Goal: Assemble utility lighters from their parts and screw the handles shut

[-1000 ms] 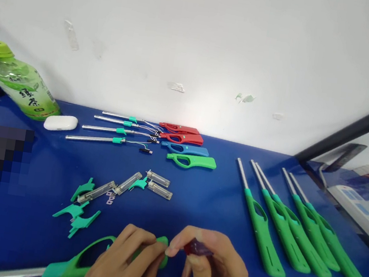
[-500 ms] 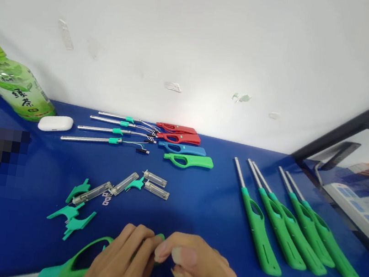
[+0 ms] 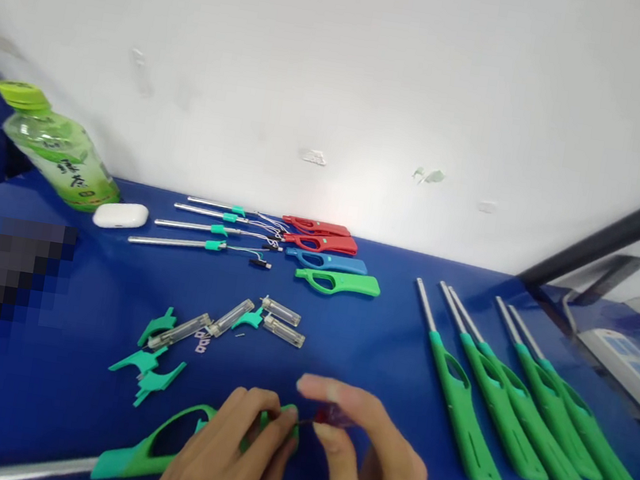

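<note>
At the table's front edge my left hand (image 3: 234, 452) is closed around the handle of a long green gas lighter (image 3: 147, 451), its metal tube pointing left. The fingers hide most of the handle; its rounded green end shows past them. My right hand (image 3: 375, 473) pinches a small screwdriver (image 3: 333, 416) with a reddish see-through handle, partly hidden and blurred. Its thin shaft reaches left to the lighter's handle end; whether the tip touches is hidden. Left of my hands lie loose teal triggers (image 3: 159, 383) and clear fuel tanks (image 3: 179, 331).
Several finished-looking green lighters (image 3: 465, 414) lie side by side at right. Behind, metal tubes with wires (image 3: 175, 242) lie beside red, blue and green handle shells (image 3: 338, 282). A green drink bottle (image 3: 67, 162) and white earbud case (image 3: 121, 215) stand at back left, before the white wall.
The view has shifted, so everything sits farther right. My right index finger has lifted and straightened, and the screwdriver now shows between finger and thumb. My left hand keeps its hold on the lighter.
</note>
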A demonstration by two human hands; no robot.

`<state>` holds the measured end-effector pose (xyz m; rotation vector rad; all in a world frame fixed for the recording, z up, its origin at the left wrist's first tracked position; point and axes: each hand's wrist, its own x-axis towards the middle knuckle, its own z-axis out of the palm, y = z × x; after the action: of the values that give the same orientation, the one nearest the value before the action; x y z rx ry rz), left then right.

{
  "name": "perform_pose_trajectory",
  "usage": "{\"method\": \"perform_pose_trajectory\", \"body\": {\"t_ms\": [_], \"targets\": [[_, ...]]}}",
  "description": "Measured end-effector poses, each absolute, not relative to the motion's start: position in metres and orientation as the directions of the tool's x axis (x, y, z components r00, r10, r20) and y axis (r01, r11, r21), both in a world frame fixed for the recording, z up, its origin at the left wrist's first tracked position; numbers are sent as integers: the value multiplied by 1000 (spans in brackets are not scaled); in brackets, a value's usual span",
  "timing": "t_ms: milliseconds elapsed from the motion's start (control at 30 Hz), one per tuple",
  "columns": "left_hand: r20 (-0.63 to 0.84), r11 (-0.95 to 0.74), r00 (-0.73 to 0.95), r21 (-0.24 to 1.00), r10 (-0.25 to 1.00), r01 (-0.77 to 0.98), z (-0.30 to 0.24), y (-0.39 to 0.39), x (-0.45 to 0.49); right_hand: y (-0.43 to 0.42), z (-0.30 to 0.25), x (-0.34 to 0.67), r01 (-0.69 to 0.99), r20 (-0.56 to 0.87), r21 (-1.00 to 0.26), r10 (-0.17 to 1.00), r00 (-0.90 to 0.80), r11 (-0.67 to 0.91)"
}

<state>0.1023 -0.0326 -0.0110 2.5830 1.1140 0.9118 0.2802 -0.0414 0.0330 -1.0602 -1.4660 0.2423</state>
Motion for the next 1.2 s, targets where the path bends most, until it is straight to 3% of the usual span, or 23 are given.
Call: {"method": "perform_pose_trajectory", "body": {"t_ms": [133,267,633,867,1200], "targets": [[481,-675,482,420,732,606,-7,-33,109,-43,31,286,464,624,-726,770,135,507],[494,-664,462,397,737,634,0,-32,113,-41,22,281,361,700,-708,670,247,607],[497,-681,497,314,711,662,14,-37,98,-52,38,282,420,675,-687,735,68,593],[542,-738,560,181,626,650,-1,-39,82,-38,42,279,447,763,-598,644,62,665],[619,-752,572,47,538,657,-5,-37,70,-36,57,287,395,708,-640,705,-28,659]]}}
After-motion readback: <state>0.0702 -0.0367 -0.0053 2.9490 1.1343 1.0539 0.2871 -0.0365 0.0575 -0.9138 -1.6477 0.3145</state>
